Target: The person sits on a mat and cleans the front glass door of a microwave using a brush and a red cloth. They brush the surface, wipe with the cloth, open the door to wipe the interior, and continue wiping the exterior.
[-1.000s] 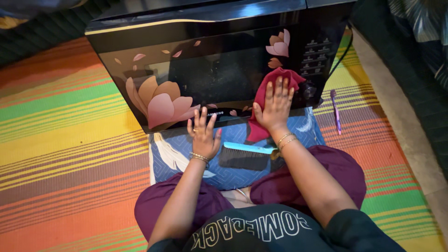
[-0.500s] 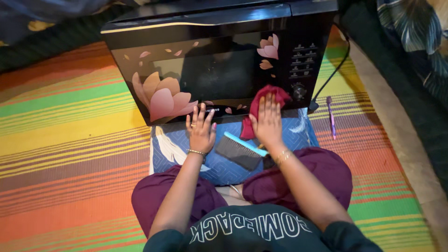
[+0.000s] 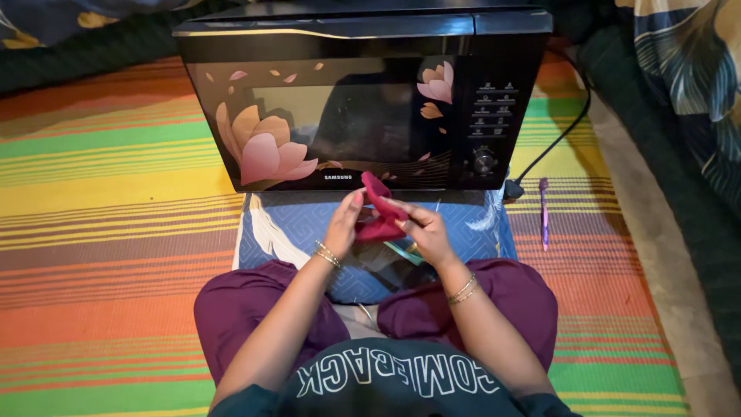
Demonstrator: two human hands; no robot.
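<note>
A striped floor mat (image 3: 116, 193) in orange, yellow and green fills the floor, with a blue patterned cushion (image 3: 285, 228) on it just under both hands. Left hand (image 3: 344, 224) pinches the red cloth (image 3: 378, 212) from the left, right hand (image 3: 423, 232) grips its other side, so the cloth is bunched between them, lifted off the cushion. Straight ahead of the hands, a black microwave oven (image 3: 363, 100) with pink flower print, the cloth's top edge close to its lower front. Beneath the right hand, a brush (image 3: 390, 259) peeks out. Well off to the right, a purple toothbrush (image 3: 544, 212) lies on the mat.
</note>
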